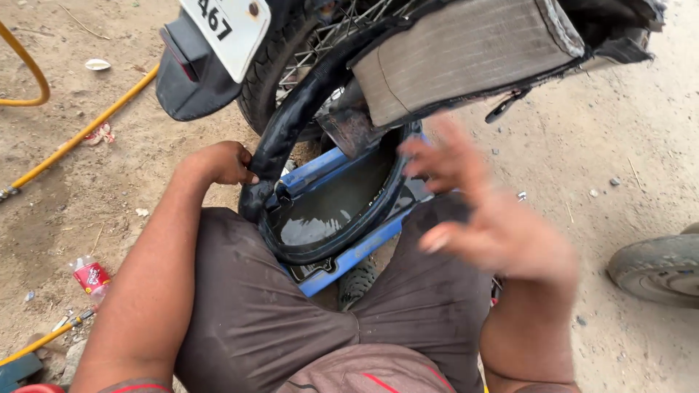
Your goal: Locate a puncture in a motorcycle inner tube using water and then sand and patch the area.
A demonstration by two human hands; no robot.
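I sit on the dirt behind a motorcycle's rear wheel (271, 54). A black rubber inner tube (285, 127) loops from the wheel down into a blue tub (349, 255) of dirty water between my knees. My left hand (222, 161) is closed on the tube's left side, just above the tub's rim. My right hand (480, 211) is blurred, fingers spread, above the tub's right edge and my right knee, holding nothing. A worn grey padded saddlebag (466, 47) hangs over the wheel.
Yellow hoses (80, 135) run over the dirt at left. A small red-labelled bottle (91, 276) lies by my left arm. Another tyre (659, 266) lies at the right edge. The motorcycle's mudguard and plate (196, 65) hang upper left.
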